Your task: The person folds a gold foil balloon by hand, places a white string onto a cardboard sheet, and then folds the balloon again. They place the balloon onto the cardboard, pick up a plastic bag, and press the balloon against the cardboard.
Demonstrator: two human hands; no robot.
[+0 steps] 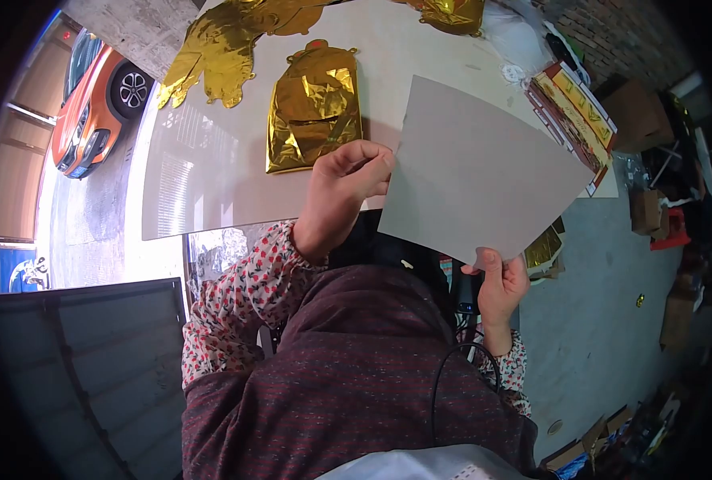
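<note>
A plain grey sheet of cardboard [484,164] is held up, tilted, over the near edge of the table. My left hand [344,188] pinches its left edge between thumb and fingers. Along its lower edge, my right hand [500,288] grips with the thumb on the near face and the fingers partly hidden. Just beyond my left hand, a shiny gold foil piece [314,108] with a slit across its front lies on the table. More gold foil shapes [224,56] are spread at the far left of the tabletop.
The pale table [236,176] extends ahead of me. At its right lie a printed red and yellow box [572,120] and clear plastic [516,40]. Cardboard boxes [640,112] stand on the right. An orange car [92,104] is outside at left. A black cable [436,384] hangs before me.
</note>
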